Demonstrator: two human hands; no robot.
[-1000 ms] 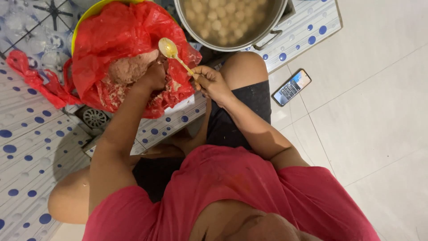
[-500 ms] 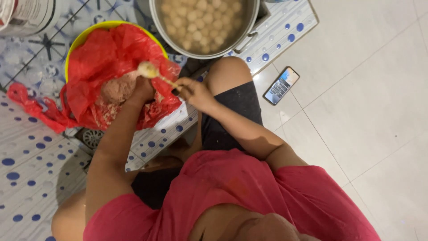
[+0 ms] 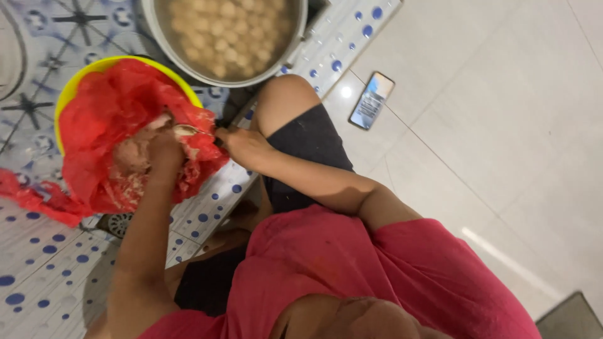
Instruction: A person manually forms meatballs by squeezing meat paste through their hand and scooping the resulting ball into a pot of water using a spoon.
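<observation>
A yellow bowl (image 3: 80,74) lined with a red plastic bag (image 3: 116,103) holds pinkish meat paste (image 3: 129,157). My left hand (image 3: 164,149) is down in the paste, fingers curled around a lump of it. My right hand (image 3: 242,145) grips a spoon (image 3: 186,131) by the handle. The spoon's bowl touches the top of my left fist. Just beyond stands a large metal pot (image 3: 296,44) of water with several pale round balls floating in it.
A phone (image 3: 372,100) lies on the pale floor tiles to the right of my bent knee (image 3: 286,100). A floor drain (image 3: 116,223) sits below the bowl on the blue-dotted tiles. A dark mat corner (image 3: 575,317) shows at bottom right.
The spoon, held up over the bag with a pale lump a second ago, has come down to my left fist. My left hand stays in the paste.
</observation>
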